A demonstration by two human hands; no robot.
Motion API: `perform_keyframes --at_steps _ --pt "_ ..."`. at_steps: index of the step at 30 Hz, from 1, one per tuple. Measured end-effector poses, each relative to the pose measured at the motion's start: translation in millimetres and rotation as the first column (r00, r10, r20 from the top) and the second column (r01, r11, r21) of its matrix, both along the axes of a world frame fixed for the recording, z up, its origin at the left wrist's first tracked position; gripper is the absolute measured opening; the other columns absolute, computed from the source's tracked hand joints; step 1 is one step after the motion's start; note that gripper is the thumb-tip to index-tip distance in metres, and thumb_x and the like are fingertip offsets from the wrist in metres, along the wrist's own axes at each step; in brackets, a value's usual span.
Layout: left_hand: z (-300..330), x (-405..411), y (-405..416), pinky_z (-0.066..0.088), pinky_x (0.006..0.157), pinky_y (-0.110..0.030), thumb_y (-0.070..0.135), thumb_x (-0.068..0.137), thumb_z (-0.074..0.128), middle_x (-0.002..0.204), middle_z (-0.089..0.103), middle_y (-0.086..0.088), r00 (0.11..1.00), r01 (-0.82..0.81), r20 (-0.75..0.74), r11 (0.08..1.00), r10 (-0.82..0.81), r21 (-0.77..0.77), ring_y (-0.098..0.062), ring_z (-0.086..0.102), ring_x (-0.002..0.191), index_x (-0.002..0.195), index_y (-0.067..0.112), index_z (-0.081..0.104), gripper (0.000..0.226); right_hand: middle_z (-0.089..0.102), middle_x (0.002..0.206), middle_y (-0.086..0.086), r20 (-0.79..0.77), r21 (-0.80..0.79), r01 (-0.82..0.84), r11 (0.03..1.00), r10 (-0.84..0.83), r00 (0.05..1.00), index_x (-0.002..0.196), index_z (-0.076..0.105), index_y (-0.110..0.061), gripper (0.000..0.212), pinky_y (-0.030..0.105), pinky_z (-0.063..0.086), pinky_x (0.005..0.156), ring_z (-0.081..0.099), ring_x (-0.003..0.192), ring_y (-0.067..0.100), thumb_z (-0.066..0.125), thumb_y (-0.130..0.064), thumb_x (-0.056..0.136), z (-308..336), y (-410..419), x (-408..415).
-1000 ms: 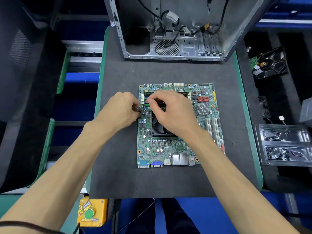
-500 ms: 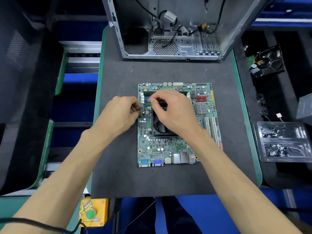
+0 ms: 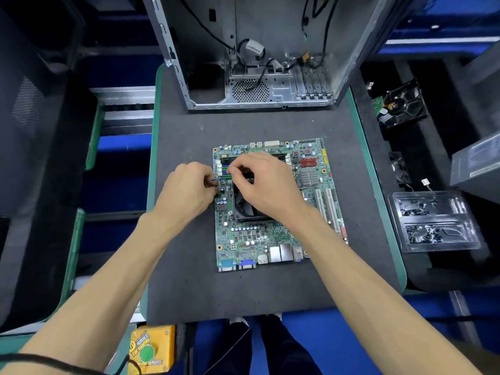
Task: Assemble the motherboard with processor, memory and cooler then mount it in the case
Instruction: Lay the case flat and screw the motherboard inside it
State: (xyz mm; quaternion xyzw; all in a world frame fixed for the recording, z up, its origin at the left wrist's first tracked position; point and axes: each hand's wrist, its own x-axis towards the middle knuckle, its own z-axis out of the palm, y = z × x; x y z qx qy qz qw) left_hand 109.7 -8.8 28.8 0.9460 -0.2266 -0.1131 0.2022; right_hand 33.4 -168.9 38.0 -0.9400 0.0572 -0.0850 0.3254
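Since a moment earlier, little had shifted: both hands stayed over the upper left of the motherboard (image 3: 270, 234), which lay flat on the desk (image 3: 189, 288).

The left hand (image 3: 186, 190) pinched the thin coloured fan wires (image 3: 219, 181) at the board's left edge. The right hand (image 3: 266, 182) was curled over the black cooler (image 3: 244, 209), fingertips pinched near the same wires; what they held could not be told. The open case (image 3: 257, 85) stood beyond, apart from the board.

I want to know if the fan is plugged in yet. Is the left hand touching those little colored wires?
Touching. The head view shows the left hand pinching the colored wires at its fingertips, beside the cooler.
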Motion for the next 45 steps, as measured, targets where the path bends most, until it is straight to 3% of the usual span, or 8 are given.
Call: perform_keyframes --at_steps 9,13,17,20,23,28,38,45 --pt "5.3 -0.9 3.4 0.044 0.068 -0.032 0.025 0.079 0.079 0.063 0.058 0.015 0.992 -0.056 -0.114 0.998 0.053 -0.019 -0.025 0.059 0.076 0.062 0.031 0.053 0.032 0.07 0.093 -0.012 -0.024 0.011 0.03 0.999 -0.029 0.999 0.093 0.071 -0.023 0.014 0.04 0.051 0.083 0.061 0.095 0.013 0.058 -0.027 0.097 2.0 0.7 -4.0" --pt "3.1 -1.8 5.4 0.052 0.065 -0.028 0.014 0.083 0.073 0.072 0.069 0.006 0.949 -0.146 -0.295 0.986 0.116 -0.084 -0.021 0.067 0.077 0.084 0.023 0.064 0.013 0.068 0.099 -0.006 -0.042 0.019 0.031 0.999 -0.03 0.999 0.101 0.071 -0.019 0.015 0.041 0.047 0.092 0.056 0.1 0.017 0.058 -0.027 0.099 3.1 -2.9 -12.8" --pt "3.8 -11.0 9.2 0.061 0.057 -0.034 0.023 0.096 0.061 0.102 0.068 -0.013 0.706 -0.459 -0.661 0.874 0.253 -0.156 -0.022 0.068 0.084 0.104 0.016 0.061 0.011 0.055 0.122 -0.002 -0.104 0.028 0.18 0.983 -0.177 0.979 0.129 0.061 -0.025 0.034 0.044 0.039 0.104 0.045 0.119 0.02 0.061 -0.038 0.097 1.8 -13.1 -36.6" --pt "6.8 -18.2 8.7 0.062 0.063 -0.043 0.045 0.096 0.057 0.113 0.064 -0.016 0.539 -0.511 -0.812 0.854 0.224 -0.103 -0.026 0.066 0.099 0.121 0.005 0.06 0.047 0.047 0.132 -0.001 -0.184 -0.017 0.312 0.95 -0.31 0.933 0.139 0.049 -0.032 0.053 0.044 0.035 0.107 0.038 0.127 0.022 0.06 -0.054 0.093 5.0 -23.5 -53.3" --pt "11.4 -21.0 7.2 0.062 0.067 -0.048 0.052 0.095 0.055 0.124 0.06 -0.013 0.505 -0.478 -0.843 0.873 0.185 -0.095 -0.027 0.062 0.108 0.129 0.004 0.058 0.058 0.04 0.145 0.004 -0.341 -0.067 0.393 0.917 -0.391 0.855 0.147 0.037 -0.034 0.074 0.049 0.034 0.107 0.034 0.134 0.027 0.057 -0.072 0.086 11.0 -34.1 -64.0" --pt "20.7 -19.1 8.2 0.061 0.075 -0.052 0.043 0.095 0.06 0.117 0.065 -0.012 0.448 -0.456 -0.886 0.883 0.122 -0.108 -0.024 0.061 0.106 0.121 0.009 0.065 0.043 0.032 0.152 0.014 -0.517 -0.097 0.441 0.892 -0.424 0.743 0.154 0.021 -0.032 0.1 0.056 0.031 0.11 0.027 0.141 0.035 0.052 -0.086 0.076 17.6 -42.9 -71.4" --pt "20.3 -27.0 8.2 0.062 0.073 -0.048 0.033 0.09 0.072 0.11 0.072 -0.012 0.447 -0.514 -0.886 0.846 0.122 -0.143 -0.022 0.066 0.101 0.113 0.01 0.066 0.033 0.028 0.152 0.017 -0.672 -0.142 0.455 0.879 -0.423 0.608 0.157 0.015 -0.03 0.117 0.063 0.03 0.108 0.018 0.143 0.036 0.04 -0.099 0.065 13.4 -48.3 -63.1" --pt "23.3 -26.7 7.2 0.06 0.081 -0.052 0.038 0.086 0.074 0.109 0.075 -0.009 0.413 -0.479 -0.906 0.868 0.09 -0.132 -0.026 0.065 0.113 0.116 0.011 0.068 0.041 0.027 0.148 0.021 -0.736 -0.109 0.425 0.899 -0.36 0.573 0.158 -0.003 -0.035 0.138 0.058 0.035 0.106 0.018 0.142 0.038 0.052 -0.101 0.05 18.0 -66.5 -53.0"
